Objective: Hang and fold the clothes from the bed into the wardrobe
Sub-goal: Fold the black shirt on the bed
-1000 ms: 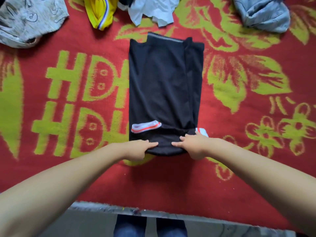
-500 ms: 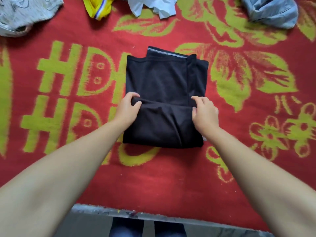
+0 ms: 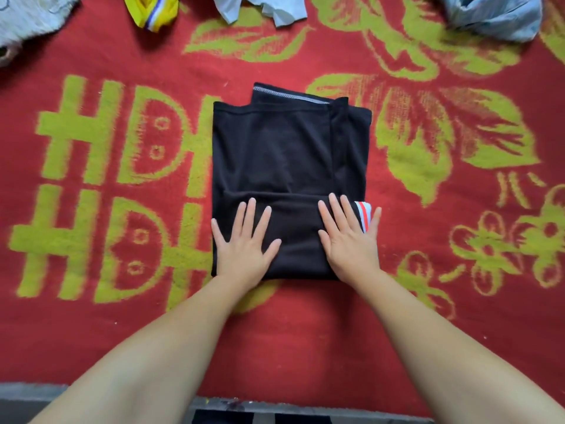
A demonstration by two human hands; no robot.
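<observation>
A folded black fabric garment [image 3: 287, 166] lies mid-bed on the red and yellow-green patterned blanket [image 3: 305, 332]. The left hand [image 3: 244, 243] and right hand [image 3: 348, 240] press flat, fingers spread, on its near folded layer. Crumpled grey [image 3: 27, 16], yellow [image 3: 149, 7], white [image 3: 263, 7] and blue-grey [image 3: 495, 13] clothes line the far edge.

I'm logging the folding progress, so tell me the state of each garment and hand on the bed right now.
Black garment: near end folded up, lying flat.
Left hand: flat, pressing the fold.
Right hand: flat, pressing the fold.
Striped cuff: sticking out at the right edge.
Yellow garment: crumpled, unfolded.
Blue garment: crumpled, unfolded.
Grey garment: crumpled, unfolded.
</observation>
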